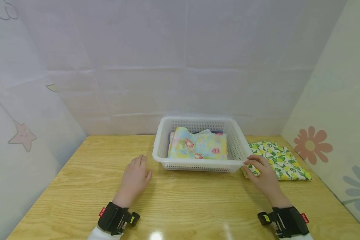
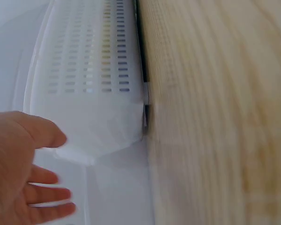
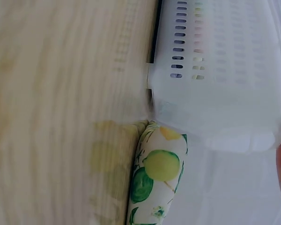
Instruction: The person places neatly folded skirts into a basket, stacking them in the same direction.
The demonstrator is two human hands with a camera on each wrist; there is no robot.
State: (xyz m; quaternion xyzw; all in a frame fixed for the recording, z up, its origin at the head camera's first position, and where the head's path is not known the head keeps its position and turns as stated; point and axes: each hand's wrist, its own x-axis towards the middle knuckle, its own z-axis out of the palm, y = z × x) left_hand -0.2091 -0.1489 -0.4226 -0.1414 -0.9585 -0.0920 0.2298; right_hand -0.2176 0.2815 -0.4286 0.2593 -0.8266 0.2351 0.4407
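Note:
A white perforated basket point(image 1: 239, 146) stands at the middle of the wooden table and holds a folded pastel floral cloth point(image 1: 198, 146). My left hand point(image 1: 138, 171) lies flat on the table just left of the basket's front corner, fingers straight, holding nothing. In the left wrist view my left hand point(image 2: 25, 164) is spread beside the basket point(image 2: 89, 70). My right hand point(image 1: 255, 165) rests at the basket's front right corner, its fingers on the near edge of a folded lemon-print cloth point(image 1: 280, 158). The right wrist view shows that lemon-print cloth point(image 3: 159, 173) against the basket point(image 3: 220, 70).
The wooden table point(image 1: 183, 200) is walled in by pale panels at the back and both sides; the right panel point(image 1: 333, 133) carries flower prints. Black wrist-worn cameras point(image 1: 115, 218) sit on both forearms.

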